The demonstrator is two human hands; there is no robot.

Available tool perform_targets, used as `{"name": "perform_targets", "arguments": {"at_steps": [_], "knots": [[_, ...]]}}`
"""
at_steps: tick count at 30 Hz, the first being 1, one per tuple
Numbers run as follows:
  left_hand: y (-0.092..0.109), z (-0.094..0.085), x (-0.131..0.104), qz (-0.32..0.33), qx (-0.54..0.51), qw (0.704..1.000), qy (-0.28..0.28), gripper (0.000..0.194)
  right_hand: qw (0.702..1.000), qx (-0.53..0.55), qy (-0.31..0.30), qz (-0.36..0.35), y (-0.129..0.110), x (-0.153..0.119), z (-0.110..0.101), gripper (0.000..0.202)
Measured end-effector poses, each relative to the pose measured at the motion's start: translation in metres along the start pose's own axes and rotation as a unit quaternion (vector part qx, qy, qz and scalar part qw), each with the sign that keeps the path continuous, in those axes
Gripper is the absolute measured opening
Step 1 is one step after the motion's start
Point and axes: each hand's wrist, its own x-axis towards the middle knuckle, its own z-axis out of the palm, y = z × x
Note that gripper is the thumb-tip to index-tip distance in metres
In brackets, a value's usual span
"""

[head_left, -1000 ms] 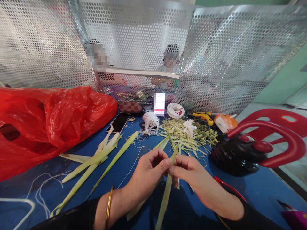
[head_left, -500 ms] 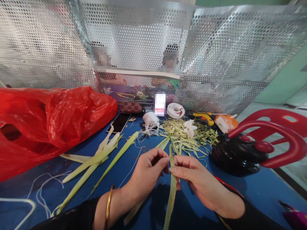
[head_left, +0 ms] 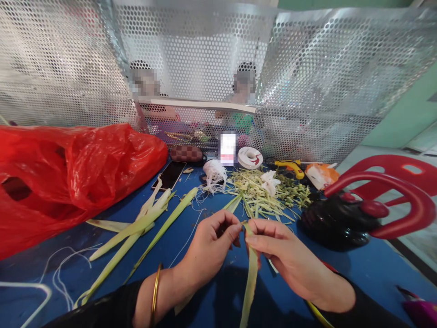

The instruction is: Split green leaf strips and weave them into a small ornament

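Observation:
My left hand, with a gold bangle at its wrist, is pinched near the top end of a long pale green leaf strip. My right hand grips that strip between thumb and fingers, and the strip hangs down toward the bottom edge. The two sets of fingertips almost meet. Beyond them lies a heap of shredded green strips with a crumpled white scrap on it. Several long husk leaves rest on the blue table to the left. What my left fingertips hold is mostly hidden.
A red plastic bag fills the left side. A phone, a checkered case, white threads, a ribbon spool and a yellow tool lie farther back. A black kettle stands right. People sit behind the perforated screen.
My right hand has moved slightly right, and the strip's top end has bent down between my hands. Its lower part has swung to the right.

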Motion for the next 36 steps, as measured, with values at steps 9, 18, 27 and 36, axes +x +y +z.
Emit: {"name": "perform_targets", "arguments": {"at_steps": [9,18,27,36], "knots": [[-0.003,0.000,0.002,-0.018,0.011,1.000,0.015,0.016,0.999,0.032,0.012,-0.007,-0.018,-0.007,0.004,0.027],[0.002,0.002,0.006,-0.085,-0.079,0.992,0.044,0.022,0.998,0.059,0.017,-0.029,-0.021,-0.009,-0.001,0.022],[0.033,-0.004,-0.003,-0.128,-0.220,0.967,0.029,0.027,0.994,0.028,0.068,-0.081,-0.026,-0.007,-0.006,0.020],[0.068,0.011,-0.005,-0.087,-0.283,0.954,0.039,0.021,0.987,-0.105,0.056,-0.109,-0.046,-0.011,0.017,0.017]]}}
